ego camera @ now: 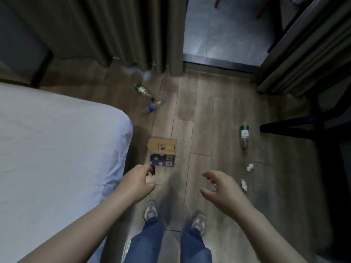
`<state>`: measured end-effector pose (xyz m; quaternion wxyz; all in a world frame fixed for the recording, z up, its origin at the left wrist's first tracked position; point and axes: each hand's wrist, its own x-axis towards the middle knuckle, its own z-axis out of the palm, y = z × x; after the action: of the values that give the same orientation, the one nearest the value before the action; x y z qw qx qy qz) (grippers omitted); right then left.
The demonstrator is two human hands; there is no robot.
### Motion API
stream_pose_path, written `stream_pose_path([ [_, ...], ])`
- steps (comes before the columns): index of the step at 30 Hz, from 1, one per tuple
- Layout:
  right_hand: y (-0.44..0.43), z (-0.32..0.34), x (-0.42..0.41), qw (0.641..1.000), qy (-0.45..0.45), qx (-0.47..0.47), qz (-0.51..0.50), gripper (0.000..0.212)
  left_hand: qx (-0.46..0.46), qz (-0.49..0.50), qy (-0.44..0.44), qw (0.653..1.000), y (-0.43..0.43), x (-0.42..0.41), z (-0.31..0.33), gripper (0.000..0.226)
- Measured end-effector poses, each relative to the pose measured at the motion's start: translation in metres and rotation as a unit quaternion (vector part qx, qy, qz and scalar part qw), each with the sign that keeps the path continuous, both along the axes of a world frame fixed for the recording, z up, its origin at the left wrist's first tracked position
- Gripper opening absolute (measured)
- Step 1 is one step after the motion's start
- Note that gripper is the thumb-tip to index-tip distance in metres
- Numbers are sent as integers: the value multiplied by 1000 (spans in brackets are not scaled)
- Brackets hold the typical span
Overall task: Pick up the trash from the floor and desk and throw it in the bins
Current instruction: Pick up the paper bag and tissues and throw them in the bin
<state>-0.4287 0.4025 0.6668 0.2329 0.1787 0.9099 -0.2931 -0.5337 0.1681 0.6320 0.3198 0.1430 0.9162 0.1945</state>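
Fingers [144, 168] of left hand [137, 182] pinch a small dark scrap [153, 171], right hand [221, 188] hangs loosely curled and empty; flattened cardboard box [162, 151] lies on wood floor [205, 114] just ahead of left hand, so left is nearer.

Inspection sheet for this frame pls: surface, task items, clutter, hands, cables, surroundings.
Surface: wooden plank floor, dimly lit.
Job's things: three plastic bottles lying down: green-labelled bottle near the curtain, blue-labelled bottle just beside it, right-side bottle apart; flattened cardboard box with a blue card at its near edge; far paper scrap; near paper scrap. No bin in view.
Clutter: nothing seen beyond the trash.
Hands: left hand appears to pinch a small dark scrap; right hand relaxed, holds nothing.
Cables: nothing seen.
Surroundings: bed left; curtain; tiled floor beyond the doorway; dark chair leg right.
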Motion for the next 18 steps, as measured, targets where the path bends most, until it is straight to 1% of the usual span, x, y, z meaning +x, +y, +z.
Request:
stream_pose_path([
  [3, 7, -47, -10, 1000, -12, -3, 12, 51, -10, 9, -10, 1000, 6, -5, -52, 26],
  [7, 19, -119, -18, 999, -23, 2, 26, 49, -34, 33, -37, 998, 12, -7, -134, 37],
  [12, 29, -225, -20, 999, -38, -6, 37, 49, -18, 45, -39, 998, 22, -7, -241, 48],
  [15, 28, -301, -28, 997, -39, -16, 59, 50, -20, 47, -22, 998, 26, -12, -310, 47],
  [18, 21, -383, -38, 996, -25, -25, 86, 50, -21, 49, -7, 999, 24, -20, -383, 34],
])
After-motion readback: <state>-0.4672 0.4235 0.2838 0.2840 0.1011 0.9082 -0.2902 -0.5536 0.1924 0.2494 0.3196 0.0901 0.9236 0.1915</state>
